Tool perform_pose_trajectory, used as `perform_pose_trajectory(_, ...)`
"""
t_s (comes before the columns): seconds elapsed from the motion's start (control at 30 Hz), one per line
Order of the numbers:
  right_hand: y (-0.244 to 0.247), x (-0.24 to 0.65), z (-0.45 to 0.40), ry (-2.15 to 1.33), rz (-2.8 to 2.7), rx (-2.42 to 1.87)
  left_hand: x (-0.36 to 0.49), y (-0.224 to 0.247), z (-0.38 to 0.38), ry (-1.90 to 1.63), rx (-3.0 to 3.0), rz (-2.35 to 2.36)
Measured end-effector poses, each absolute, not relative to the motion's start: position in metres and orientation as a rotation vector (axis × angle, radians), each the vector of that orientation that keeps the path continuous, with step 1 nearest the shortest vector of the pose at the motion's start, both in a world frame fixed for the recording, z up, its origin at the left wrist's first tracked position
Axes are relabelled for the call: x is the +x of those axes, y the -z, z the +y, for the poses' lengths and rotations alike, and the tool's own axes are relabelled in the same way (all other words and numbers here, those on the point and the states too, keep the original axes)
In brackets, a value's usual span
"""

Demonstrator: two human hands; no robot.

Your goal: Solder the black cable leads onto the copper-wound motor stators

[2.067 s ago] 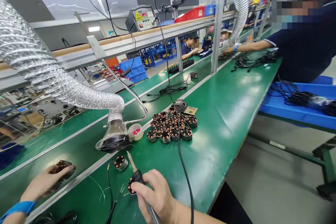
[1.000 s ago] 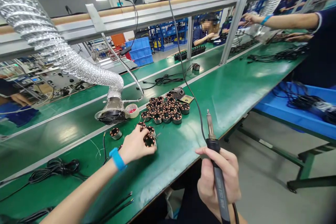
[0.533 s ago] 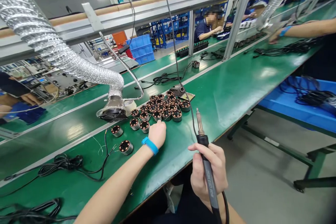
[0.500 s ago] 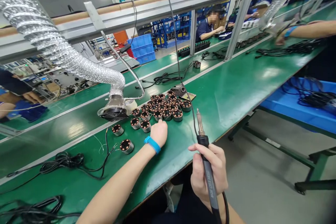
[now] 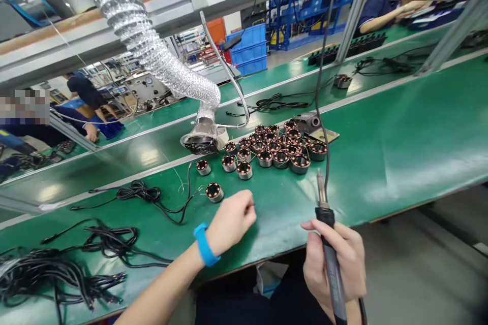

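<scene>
My right hand (image 5: 337,259) is wrapped around a soldering iron (image 5: 332,271), its metal tip pointing up and away from me. My left hand (image 5: 232,218), with a blue wristband (image 5: 206,245) behind it, is closed above the near part of the bench; whatever its curled fingers hold, if anything, is hidden. A copper-wound motor stator (image 5: 214,192) sits just beyond that hand, next to the bare wire ends of a black cable (image 5: 182,213). Farther off stands a cluster of similar stators (image 5: 281,158), with one separate stator (image 5: 203,167) to its left.
A fume extraction hood (image 5: 204,137) on a silver duct (image 5: 163,56) hangs behind the stators. Beside the cluster lies a grey metal holder (image 5: 308,123). Black cable bundles (image 5: 46,274) cover the green bench (image 5: 400,162) at left. A co-worker (image 5: 396,5) sits across the bench.
My left hand has drawn back from the stator cluster towards me. The view has swung left and down, showing more cables. The soldering iron stays in my right hand.
</scene>
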State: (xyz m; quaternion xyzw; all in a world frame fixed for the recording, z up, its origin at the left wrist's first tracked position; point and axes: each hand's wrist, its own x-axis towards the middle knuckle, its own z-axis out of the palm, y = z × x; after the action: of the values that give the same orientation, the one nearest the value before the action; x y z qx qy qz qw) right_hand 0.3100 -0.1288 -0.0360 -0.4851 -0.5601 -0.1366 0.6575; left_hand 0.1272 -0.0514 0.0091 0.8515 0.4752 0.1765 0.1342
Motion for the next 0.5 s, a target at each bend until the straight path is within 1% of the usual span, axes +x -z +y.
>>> perform_pose_trajectory(0.1, 0.047, 0.299, -0.118, 0.223, -1.343, -1.1, 0.081, -0.007, -0.058, -0.834, 2.209, 1.578)
perform_pose_trajectory(0.2, 0.054, 0.283, -0.105, 0.123, -1.445, -1.062, 0.057, 0.004, -0.055, -1.021, 2.17, 1.677)
perform_pose_trajectory(0.37, 0.064, 0.271, -0.094, 0.088, -1.599, -1.019, 0.054, 0.02, -0.051, -1.029, 2.35, 1.706)
perform_pose_trajectory(0.5, 0.067, 0.274, -0.095, 0.04, -1.564, -1.07, 0.058, 0.023, -0.049, -0.947, 2.44, 1.818)
